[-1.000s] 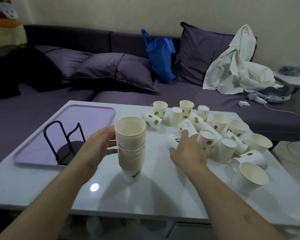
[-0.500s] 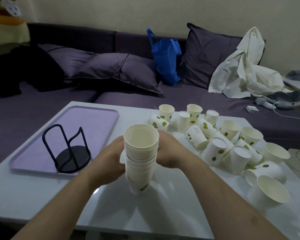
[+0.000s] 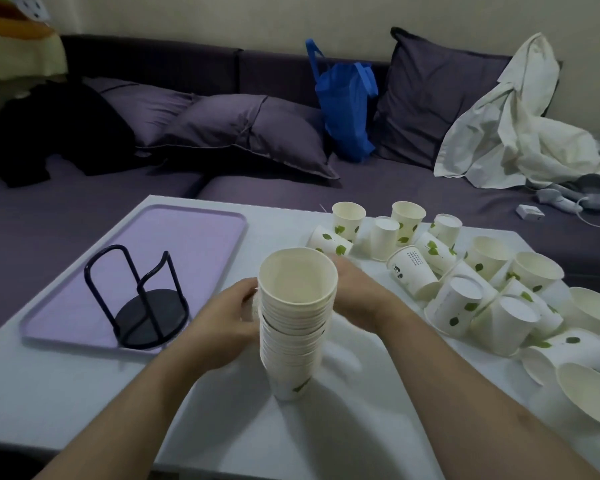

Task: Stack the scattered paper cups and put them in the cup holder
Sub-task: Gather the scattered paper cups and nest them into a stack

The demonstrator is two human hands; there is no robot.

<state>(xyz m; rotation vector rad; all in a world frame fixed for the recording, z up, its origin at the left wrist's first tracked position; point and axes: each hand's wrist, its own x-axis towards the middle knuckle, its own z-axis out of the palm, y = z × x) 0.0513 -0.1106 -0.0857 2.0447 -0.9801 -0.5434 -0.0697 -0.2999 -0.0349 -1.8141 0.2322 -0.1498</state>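
Observation:
A tall stack of white paper cups (image 3: 295,327) stands upright on the white table (image 3: 84,393), its bottom cup showing a green leaf. My left hand (image 3: 222,323) grips the stack's left side and my right hand (image 3: 357,299) grips its right side, fingers curled around the back. Several loose cups with green leaves (image 3: 465,271) lie scattered to the right, some upright, some on their sides or upside down. The black wire cup holder (image 3: 142,299) stands empty on a purple tray (image 3: 194,237) to the left.
A purple sofa with cushions (image 3: 250,133), a blue bag (image 3: 347,105) and a white cloth (image 3: 513,126) runs behind the table. The table's near edge lies just below my forearms.
My right hand left the scattered cups and came to the stack's right side. Both hands now hold the stack, and the view has shifted closer.

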